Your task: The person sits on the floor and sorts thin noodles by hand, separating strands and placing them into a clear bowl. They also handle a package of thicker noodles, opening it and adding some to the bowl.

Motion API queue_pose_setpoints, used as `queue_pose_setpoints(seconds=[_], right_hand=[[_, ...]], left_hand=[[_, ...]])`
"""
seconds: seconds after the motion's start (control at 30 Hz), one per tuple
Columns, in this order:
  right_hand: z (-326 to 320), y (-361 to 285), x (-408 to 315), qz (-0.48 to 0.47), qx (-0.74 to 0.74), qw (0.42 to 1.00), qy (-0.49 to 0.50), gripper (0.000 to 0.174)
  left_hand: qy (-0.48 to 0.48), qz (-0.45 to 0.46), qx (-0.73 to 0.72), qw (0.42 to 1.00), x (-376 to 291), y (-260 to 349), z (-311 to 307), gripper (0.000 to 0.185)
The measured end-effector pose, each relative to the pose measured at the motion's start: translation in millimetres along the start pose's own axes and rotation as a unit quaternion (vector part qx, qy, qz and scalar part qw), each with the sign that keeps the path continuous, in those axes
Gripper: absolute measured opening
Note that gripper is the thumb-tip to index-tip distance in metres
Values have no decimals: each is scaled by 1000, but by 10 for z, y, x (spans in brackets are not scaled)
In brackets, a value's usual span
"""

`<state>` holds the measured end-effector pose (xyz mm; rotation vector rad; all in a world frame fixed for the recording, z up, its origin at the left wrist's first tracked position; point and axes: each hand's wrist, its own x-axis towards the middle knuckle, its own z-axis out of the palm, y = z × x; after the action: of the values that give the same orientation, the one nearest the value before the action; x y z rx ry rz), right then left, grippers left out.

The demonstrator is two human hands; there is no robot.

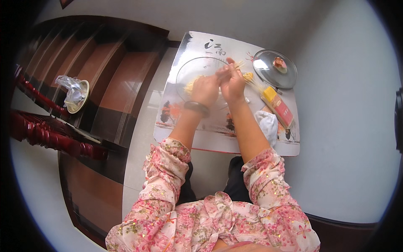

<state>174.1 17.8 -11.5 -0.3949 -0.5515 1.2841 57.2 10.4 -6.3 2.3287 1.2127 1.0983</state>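
Observation:
My right hand (pixel 232 83) is closed around a small bundle of thin pale strands (pixel 240 65), which look like dry noodles; their tips stick out past the fingers. Against it, my left hand (pixel 206 88) is curled and blurred, so its grip is hidden; a dark bangle (pixel 197 108) circles that wrist. Both hands are raised above a round clear glass dish (pixel 185 67). Short pale yellow pieces (pixel 190 85) lie heaped in the dish, partly behind my left hand. Beside my right hand rests an opened package of strands (pixel 280 108) with a red and yellow wrapper, its loose ends pointing towards the hand.
The small table (pixel 201 138) has a printed top bearing writing and trees. A glass lid with a copper-coloured knob (pixel 274 74) lies at the back right, and a white cloth (pixel 267 126) at the front right. Stairs (pixel 104 69) with a dark red railing (pixel 59 135) rise on the left.

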Motion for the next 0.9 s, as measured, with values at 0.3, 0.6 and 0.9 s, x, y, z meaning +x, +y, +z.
queue_pose_setpoints(seconds=[0.3,0.6,0.9], right_hand=[[31,172,-88,-64,-243,968,3,20],[-159,14,35,-55,-121,989,63,21],[20,206,-103,40,-92,995,-20,39]], left_hand=[[25,-86,32,995,9,-158,123,29],[98,-128,-202,966,97,-123,47,28],[70,-83,-206,973,80,0,6,22]])
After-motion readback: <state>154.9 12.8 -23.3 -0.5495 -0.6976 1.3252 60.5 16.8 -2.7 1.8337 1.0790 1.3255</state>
